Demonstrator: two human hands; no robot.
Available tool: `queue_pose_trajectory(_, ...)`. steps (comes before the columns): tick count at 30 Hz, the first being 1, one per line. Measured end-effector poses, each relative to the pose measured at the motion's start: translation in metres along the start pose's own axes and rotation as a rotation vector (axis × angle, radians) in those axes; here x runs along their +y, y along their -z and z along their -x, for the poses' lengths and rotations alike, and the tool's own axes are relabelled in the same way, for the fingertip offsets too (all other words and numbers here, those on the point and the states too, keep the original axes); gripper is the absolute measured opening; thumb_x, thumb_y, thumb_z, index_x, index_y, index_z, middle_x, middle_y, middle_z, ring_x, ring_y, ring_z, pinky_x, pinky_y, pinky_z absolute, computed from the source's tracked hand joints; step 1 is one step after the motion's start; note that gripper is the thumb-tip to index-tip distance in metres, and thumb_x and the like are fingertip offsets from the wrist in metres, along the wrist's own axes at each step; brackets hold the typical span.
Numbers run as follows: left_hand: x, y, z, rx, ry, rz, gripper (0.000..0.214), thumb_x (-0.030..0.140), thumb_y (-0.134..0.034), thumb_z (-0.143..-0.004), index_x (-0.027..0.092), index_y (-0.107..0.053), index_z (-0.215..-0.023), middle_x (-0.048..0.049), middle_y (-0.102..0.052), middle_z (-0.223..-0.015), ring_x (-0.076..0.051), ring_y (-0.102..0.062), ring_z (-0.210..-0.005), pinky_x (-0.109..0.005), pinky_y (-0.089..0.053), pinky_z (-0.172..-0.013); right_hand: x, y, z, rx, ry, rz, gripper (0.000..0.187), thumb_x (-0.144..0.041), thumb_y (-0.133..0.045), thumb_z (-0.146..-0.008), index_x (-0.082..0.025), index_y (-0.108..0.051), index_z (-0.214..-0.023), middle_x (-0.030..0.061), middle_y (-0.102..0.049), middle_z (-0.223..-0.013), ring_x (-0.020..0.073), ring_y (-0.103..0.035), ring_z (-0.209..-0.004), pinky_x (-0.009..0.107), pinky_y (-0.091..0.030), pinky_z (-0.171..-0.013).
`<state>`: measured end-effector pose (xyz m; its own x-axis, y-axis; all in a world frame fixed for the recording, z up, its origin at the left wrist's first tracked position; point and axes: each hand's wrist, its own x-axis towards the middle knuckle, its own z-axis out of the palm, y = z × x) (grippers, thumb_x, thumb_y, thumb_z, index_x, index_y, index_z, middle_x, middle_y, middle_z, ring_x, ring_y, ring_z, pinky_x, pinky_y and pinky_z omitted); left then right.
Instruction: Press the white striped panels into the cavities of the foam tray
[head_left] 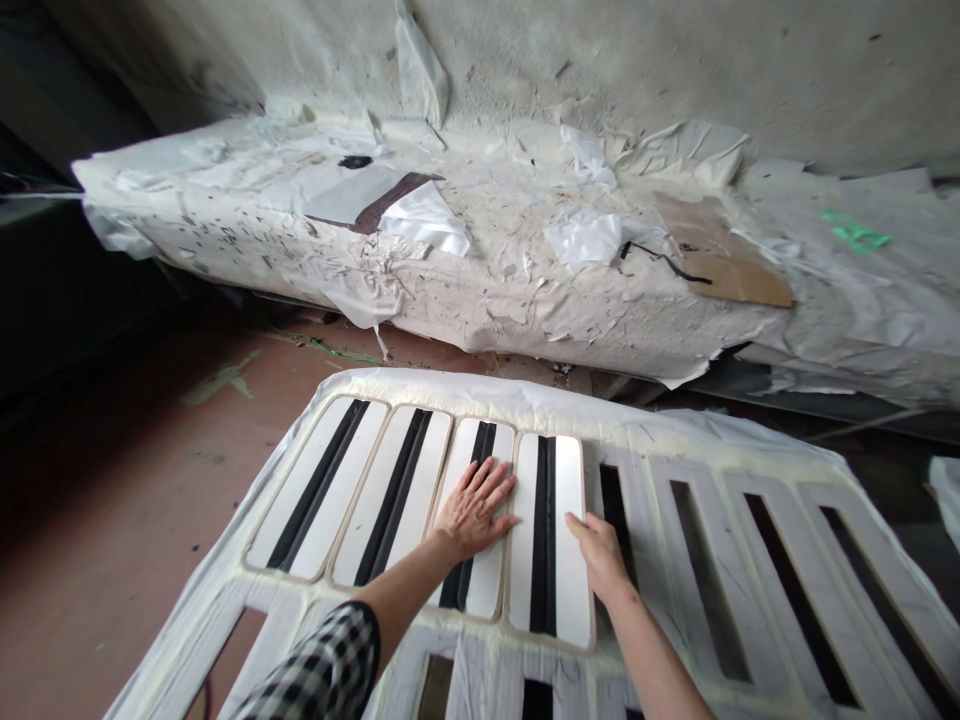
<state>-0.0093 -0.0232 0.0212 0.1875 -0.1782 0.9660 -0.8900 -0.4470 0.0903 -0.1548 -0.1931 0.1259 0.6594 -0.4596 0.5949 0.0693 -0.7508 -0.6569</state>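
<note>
Left hand (pixel 471 512) splayed flat; right hand (pixel 602 556), grip unclear, apparently aligns an oblong white, black-striped panel (pixel 545 545), likely needing pressure next.

Under the left hand (pixel 474 512) lies a white, round-cornered flat panel with a black strip (pixel 484 580); two matching white panels (pixel 391 495) lie left of that hand. A fourth white panel (pixel 544 540) lies between it and the right hand (pixel 598 548). All rest on a pale cloth-covered table (pixel 660 425), with long dark slots (pixel 709 580) right of the right hand. Beyond both hands stands a long white-sheeted bench (pixel 510 310), bearing a brown cardboard sheet (pixel 739 265) ahead and right of the right hand.
</note>
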Motion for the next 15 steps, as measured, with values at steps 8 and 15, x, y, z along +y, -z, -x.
queue_pose_trajectory(8,0.003,0.003,-0.008,-0.047,-0.12,-0.008,0.061,0.051,-0.032,-0.097,0.017,-0.034,-0.148,-0.0026,-0.03,-0.157,-0.023,-0.023,-0.146,-0.042,-0.022,-0.12,-0.006,0.001,0.0,0.023,-0.041,0.212,0.039,-0.051,-0.065,-0.079,-0.016,-0.056,-0.067,-0.0023,-0.057,-0.055,0.0144,-0.056,-0.052,0.026,-0.044,-0.05)
queue_pose_trajectory(15,0.034,-0.015,-0.012,-0.084,-0.152,0.036,0.067,0.053,-0.033,-0.096,0.011,-0.031,-0.149,-0.0107,-0.027,-0.158,-0.024,-0.017,-0.148,-0.043,-0.018,-0.122,-0.03,-0.007,0.003,0.047,-0.076,0.563,0.03,-0.043,-0.061,-0.088,-0.013,-0.066,-0.084,0.0043,-0.069,-0.08,0.0189,-0.066,-0.08,0.035,-0.052,-0.078)
